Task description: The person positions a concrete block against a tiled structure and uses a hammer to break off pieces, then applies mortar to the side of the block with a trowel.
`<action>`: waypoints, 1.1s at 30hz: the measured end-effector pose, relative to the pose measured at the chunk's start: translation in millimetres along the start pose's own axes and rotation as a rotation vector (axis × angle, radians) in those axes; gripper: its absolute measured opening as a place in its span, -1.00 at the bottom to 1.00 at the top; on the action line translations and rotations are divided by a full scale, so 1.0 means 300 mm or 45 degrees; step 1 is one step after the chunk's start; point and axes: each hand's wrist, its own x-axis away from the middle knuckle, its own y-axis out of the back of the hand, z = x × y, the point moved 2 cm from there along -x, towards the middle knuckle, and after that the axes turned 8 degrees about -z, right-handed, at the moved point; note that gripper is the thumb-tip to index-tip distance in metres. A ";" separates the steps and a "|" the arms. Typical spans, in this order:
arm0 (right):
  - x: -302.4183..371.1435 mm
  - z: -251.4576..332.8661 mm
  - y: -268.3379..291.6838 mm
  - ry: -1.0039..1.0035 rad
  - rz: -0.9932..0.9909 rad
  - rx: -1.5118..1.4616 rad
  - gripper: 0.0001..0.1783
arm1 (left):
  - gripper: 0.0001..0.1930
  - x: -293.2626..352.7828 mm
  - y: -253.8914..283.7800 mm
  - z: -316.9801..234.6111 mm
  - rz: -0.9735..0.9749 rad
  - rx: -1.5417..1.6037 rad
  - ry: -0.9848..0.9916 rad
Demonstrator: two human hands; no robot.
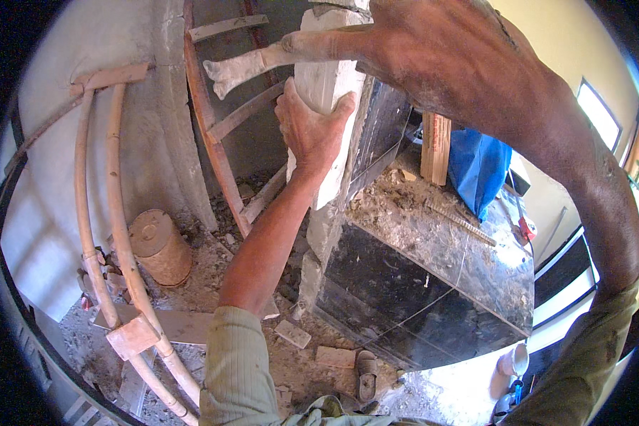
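A long white slab (326, 96), like a strip of tile, stands upright along the narrow end of a rough wall (318, 245). My left hand (311, 135) is wrapped round its front, thumb on the right edge and fingers on the left. Above it, my right hand (419, 50) reaches in from the right near the slab's upper part. One digit stretches left across the slab, and a pale, dusty, cloth-like piece (238, 71) shows at its end. The other fingers of that hand are hidden, so I cannot tell whether they grip anything.
Left stand a wooden ladder (209, 128), a bent-pole ladder (117, 192) and a dusty upturned bucket (160, 245). Right of the wall is a black-tiled counter (390, 284) with rubble, a blue bag (479, 167) and a wooden piece (435, 148). A sandal (366, 376) lies below among debris.
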 end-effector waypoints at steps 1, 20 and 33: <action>-0.003 -0.004 -0.026 -0.064 0.331 -0.091 -0.34 | -0.02 0.002 0.002 -0.001 -0.011 0.002 0.001; 0.050 -0.006 -0.088 0.114 -0.705 0.065 -0.33 | 0.04 0.013 0.027 0.013 0.056 0.086 -0.013; 0.002 0.003 -0.040 0.010 -0.443 0.053 -0.37 | 0.02 0.412 0.286 0.379 0.577 0.414 0.274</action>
